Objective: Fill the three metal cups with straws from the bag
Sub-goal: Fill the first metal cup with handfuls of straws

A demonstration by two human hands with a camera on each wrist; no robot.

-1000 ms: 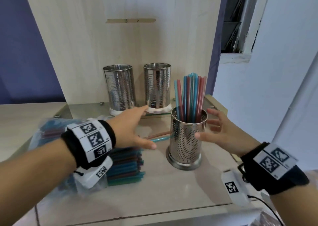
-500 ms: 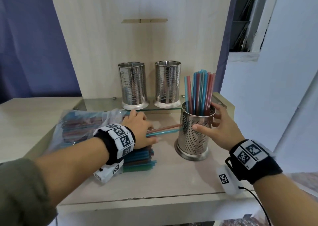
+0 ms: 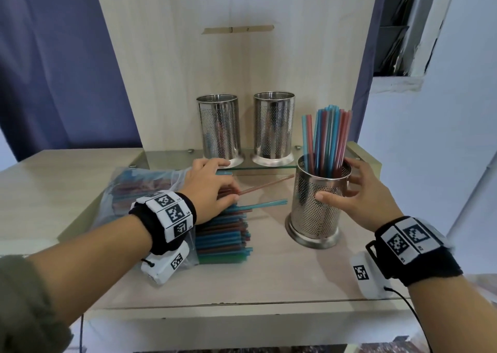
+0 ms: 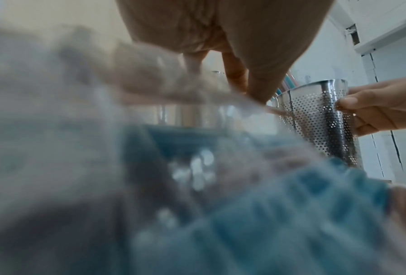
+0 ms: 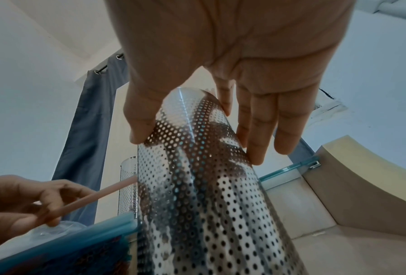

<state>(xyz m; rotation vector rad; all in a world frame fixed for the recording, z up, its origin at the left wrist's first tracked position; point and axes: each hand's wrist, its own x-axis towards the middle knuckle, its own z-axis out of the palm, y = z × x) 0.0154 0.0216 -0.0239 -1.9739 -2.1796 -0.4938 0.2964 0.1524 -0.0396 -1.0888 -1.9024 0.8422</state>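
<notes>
One perforated cup [image 3: 318,202] on the bench [image 3: 269,277] holds straws, steadied in our right hand [image 3: 360,196]; our left hand [image 3: 207,188] pinches a pink straw [image 3: 266,185] at the bag [image 3: 139,188]; two cups [image 3: 219,129] remain empty.

Your straw bag [image 3: 139,191] is lying left on the bench [image 3: 269,277]; filled cup [image 3: 317,204] standing right; two cups [image 3: 219,129] sitting behind on the glass shelf [image 3: 172,157].

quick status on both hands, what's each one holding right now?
Left hand: pinching a pink straw at the bag's mouth.
Right hand: thumb and fingers gripping the front metal cup, which has straws in it.
</notes>
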